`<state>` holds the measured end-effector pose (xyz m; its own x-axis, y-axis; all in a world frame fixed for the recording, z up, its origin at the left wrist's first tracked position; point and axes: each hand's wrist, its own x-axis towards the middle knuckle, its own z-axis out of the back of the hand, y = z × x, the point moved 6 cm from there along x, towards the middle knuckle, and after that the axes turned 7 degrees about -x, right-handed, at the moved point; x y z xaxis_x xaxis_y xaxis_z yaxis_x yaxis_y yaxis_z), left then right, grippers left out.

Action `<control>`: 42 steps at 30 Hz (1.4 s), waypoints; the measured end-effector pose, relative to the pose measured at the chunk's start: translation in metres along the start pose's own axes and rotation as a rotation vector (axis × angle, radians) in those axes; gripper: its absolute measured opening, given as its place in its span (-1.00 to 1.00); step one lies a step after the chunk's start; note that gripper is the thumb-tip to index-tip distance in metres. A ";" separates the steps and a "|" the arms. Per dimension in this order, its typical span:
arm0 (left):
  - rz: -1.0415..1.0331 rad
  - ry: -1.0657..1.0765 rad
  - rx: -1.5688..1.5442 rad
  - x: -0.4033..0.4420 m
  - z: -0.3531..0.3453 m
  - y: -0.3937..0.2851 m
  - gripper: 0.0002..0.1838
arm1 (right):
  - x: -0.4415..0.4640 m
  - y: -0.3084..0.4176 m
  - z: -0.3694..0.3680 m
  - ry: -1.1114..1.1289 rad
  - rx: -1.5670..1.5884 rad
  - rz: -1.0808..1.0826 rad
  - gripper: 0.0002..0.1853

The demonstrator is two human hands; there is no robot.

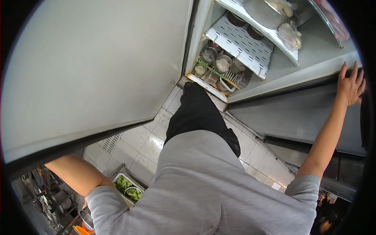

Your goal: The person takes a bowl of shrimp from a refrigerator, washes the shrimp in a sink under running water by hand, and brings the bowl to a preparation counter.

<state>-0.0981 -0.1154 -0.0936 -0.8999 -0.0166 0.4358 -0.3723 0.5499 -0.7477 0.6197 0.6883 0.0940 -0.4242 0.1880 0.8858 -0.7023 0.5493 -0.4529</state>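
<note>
My right hand (350, 87) lies with its fingers spread against the edge of the open fridge's frame (313, 76), at the far right, holding nothing. The left arm reaches out to the lower left, and my left hand is hidden behind the open white door (94, 70). Inside the fridge, a perforated shelf (244, 49) has metal containers (223, 64) below it. On the shelf above stand a large metal pot (266, 13) and a plastic bag (290, 36).
A tray of green vegetables (123, 183) sits at the lower left, beside shelving crowded with utensils (49, 196). The tiled floor (139, 145) has a drain grate (111, 143). A dark grey door panel (290, 113) stands at the right.
</note>
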 end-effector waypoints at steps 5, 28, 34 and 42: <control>0.007 -0.017 0.015 -0.007 0.001 0.008 -0.54 | 0.000 -0.002 -0.005 -0.067 0.170 0.026 -0.38; -0.056 0.047 -0.103 -0.093 -0.066 -0.021 -0.55 | 0.001 -0.006 0.039 -0.177 -0.053 -0.025 -0.54; -0.052 0.213 -0.302 -0.176 -0.161 -0.049 -0.55 | -0.010 -0.008 0.050 -0.215 0.158 -0.047 -0.27; 0.115 0.532 -0.697 -0.320 -0.296 -0.086 -0.55 | -0.055 -0.050 0.054 -0.189 0.839 -0.087 -0.43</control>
<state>0.2892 0.0897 -0.0201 -0.6335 0.3658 0.6818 0.0935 0.9109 -0.4019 0.6475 0.6062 0.0627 -0.3848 -0.0060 0.9230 -0.8952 -0.2412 -0.3748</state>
